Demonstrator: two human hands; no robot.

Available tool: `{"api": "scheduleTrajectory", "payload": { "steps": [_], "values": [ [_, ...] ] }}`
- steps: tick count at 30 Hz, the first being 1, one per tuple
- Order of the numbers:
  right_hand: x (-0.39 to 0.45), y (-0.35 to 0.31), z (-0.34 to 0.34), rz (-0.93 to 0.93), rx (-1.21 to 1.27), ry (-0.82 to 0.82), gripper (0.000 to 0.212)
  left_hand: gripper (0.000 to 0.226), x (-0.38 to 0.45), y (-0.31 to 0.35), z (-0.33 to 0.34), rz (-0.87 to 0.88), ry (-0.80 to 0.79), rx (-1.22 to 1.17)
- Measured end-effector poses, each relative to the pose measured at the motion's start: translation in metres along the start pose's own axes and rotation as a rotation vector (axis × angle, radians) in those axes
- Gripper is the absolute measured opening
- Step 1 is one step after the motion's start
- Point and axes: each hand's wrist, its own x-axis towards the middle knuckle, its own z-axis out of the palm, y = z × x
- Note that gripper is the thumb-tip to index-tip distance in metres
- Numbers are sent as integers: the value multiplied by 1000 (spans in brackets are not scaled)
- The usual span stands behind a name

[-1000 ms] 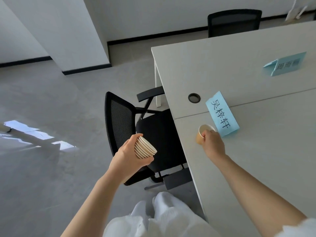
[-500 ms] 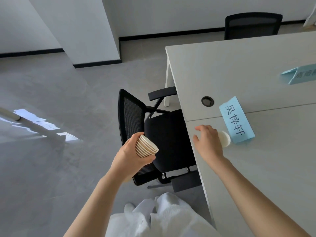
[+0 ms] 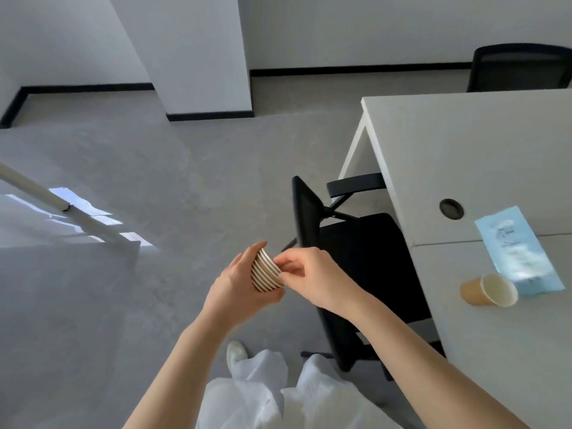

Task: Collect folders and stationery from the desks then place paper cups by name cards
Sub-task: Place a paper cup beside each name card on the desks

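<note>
Left hand (image 3: 238, 281) is gripping my stack of paper cups (image 3: 266, 270) while I'm pinching its top rim with right hand (image 3: 312, 278); one cup (image 3: 489, 289) is lying tipped rightward beside the name card (image 3: 520, 250); I'm judging peeling the next needs a clean single separation.

Grey concrete floor (image 3: 130, 305), sunlight patches (image 3: 93, 218) on it at left. White walls (image 3: 356, 26) with black baseboard; a white pillar (image 3: 198, 51) juts out mid-room. White desk (image 3: 464, 144) at right with a round cable hole (image 3: 451, 208). Black mesh chair (image 3: 356, 264) tucked beside it, second black chair (image 3: 520, 68) at the far side.
</note>
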Motion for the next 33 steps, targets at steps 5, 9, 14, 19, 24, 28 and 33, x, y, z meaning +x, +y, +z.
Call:
{"api": "scheduleTrajectory", "payload": {
  "steps": [5, 9, 14, 19, 24, 28, 33],
  "values": [
    [51, -42, 43, 73, 31, -23, 25, 93, 23, -44, -66, 14, -87, 42],
    [90, -68, 65, 112, 72, -17, 24, 94, 52, -70, -103, 24, -113, 65],
    [138, -82, 66, 164, 113, 11, 20, 90, 101, -79, -133, 30, -174, 81],
    [203, -88, 39, 195, 96, 166, 14, 77, 179, -69, -153, 54, -213, 75],
    [279, -91, -13, 185, 146, 191, 16, 69, 279, -37, -173, 134, -225, 83],
    [344, -100, -70, 184, 175, 198, 19, 68, 365, -1, -189, 191, -222, 116],
    [414, -108, -130, 194, 220, 261, 20, 68, 454, 37, -197, 266, -197, 79]
  ]
}}
